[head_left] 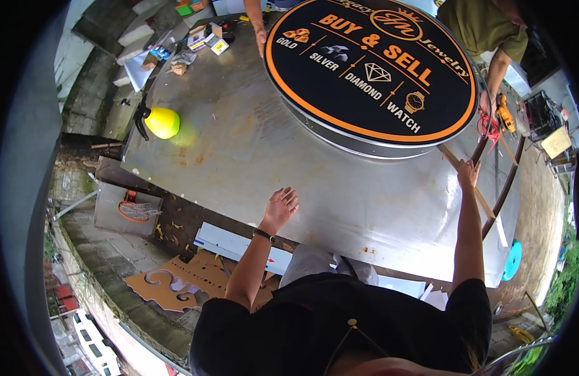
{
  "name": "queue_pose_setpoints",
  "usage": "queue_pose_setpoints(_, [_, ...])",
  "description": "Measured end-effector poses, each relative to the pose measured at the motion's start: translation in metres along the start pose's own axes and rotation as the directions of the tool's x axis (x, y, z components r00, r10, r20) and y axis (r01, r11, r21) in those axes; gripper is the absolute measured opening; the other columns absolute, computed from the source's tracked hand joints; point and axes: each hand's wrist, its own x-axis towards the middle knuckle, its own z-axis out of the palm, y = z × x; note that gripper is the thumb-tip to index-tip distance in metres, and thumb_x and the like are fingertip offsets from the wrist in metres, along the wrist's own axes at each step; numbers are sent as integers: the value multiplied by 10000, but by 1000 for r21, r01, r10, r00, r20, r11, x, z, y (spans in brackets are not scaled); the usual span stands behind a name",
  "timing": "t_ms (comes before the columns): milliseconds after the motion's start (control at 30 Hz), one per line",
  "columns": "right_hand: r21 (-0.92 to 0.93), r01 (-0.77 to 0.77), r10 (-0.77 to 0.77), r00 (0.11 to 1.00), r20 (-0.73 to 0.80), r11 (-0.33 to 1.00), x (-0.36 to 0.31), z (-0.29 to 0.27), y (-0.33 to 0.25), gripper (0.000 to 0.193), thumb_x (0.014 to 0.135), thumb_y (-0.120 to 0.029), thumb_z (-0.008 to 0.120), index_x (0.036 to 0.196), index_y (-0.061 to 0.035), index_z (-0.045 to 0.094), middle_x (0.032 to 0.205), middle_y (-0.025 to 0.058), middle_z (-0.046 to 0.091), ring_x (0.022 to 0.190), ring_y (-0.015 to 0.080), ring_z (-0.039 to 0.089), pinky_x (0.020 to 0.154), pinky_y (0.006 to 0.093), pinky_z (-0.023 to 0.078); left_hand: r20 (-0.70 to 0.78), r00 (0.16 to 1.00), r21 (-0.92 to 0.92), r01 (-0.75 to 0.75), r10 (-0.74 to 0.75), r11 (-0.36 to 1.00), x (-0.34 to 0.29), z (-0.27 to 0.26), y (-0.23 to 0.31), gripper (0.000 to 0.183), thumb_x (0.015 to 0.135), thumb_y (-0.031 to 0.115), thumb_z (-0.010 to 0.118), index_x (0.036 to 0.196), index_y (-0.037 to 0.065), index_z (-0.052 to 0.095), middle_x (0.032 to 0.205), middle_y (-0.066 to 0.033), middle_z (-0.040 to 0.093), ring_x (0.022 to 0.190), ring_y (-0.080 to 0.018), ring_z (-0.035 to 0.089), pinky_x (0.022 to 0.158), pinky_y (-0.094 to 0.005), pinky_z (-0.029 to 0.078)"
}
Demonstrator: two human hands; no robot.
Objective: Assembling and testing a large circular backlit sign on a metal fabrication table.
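My left hand [282, 208] hovers over the near part of the metal-topped table [226, 150], fingers spread and nothing in them. Farther right, my right hand [468, 175] closes on the lower end of a dark curved strip [481, 149], just below the sign's rim; the fingertips show only in part. A large round black sign [339, 75] with an orange border, pale lettering and a metallic side wall lies face up on the table. One person's hand [261, 41] touches its left rim. Another person's hand [487, 103] is beside its right rim, near the strip's upper end.
A yellow spray bottle [162, 123] stands at the table's left edge. Small boxes [215, 44] lie at the far left. On the right are a red cable coil [488, 127], a yellow tool [505, 114] and wooden strips [484, 203]. Cut brown sheets [161, 289] lie below the near edge.
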Motion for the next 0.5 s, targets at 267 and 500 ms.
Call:
queue_pose_setpoints(267, [53,-6,7,1000,-3,999,25,-3,16,190,811,-73,486,984,-108,555,952,56,602,1073,216,509,1069,552,227,-103,991,120,-69,81,990,87,56,13,275,846,290,583,1055,114,550,1037,3,561,1018,-150,516,932,-381,390])
queue_pose_setpoints(500, [220,-115,109,993,38,969,33,12,24,299,758,15,513,1037,-84,556,975,59,579,1096,220,479,1069,594,208,-3,953,781,-186,303,596,149,112,-34,336,830,250,587,1101,60,525,1061,-77,563,1034,-217,522,932,-395,398])
